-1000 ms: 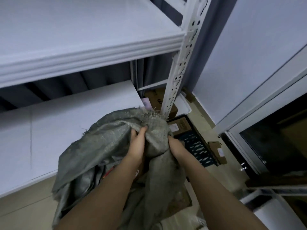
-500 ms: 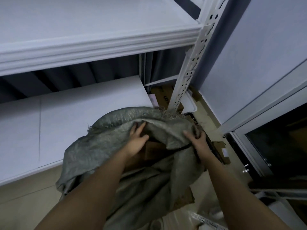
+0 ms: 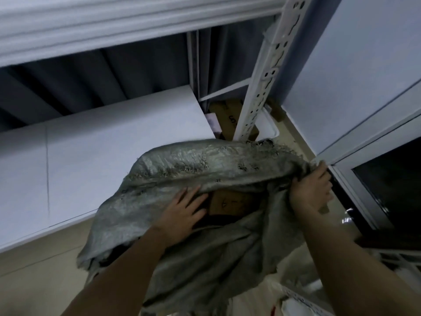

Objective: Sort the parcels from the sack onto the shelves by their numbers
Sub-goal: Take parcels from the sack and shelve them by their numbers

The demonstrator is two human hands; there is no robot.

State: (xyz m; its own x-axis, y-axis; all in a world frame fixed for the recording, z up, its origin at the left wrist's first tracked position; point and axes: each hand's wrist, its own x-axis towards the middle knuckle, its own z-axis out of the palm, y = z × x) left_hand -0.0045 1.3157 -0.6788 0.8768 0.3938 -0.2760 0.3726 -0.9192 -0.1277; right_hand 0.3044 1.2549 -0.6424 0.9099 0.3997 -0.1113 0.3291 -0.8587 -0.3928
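left hand (image 3: 182, 213) inside sack (image 3: 205, 258), right hand (image 3: 311, 192) gripping rim

Left hand (image 3: 182, 210) reaches forward with fingers extended and spread; right hand (image 3: 312, 190) is clenched, arm extended.

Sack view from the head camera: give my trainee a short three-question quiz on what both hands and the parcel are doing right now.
1. True or false: the right hand grips the sack's rim and holds its mouth open.
2. Multiple choice: the left hand is A) resting on the lower shelf, B) reaching into the sack with straight fingers beside the cardboard parcel, C) holding the shelf post.
3. Fill in: the parcel visible in the sack's mouth is made of brown ____.

Key: 1 true; 2 B; 3 cardboard.
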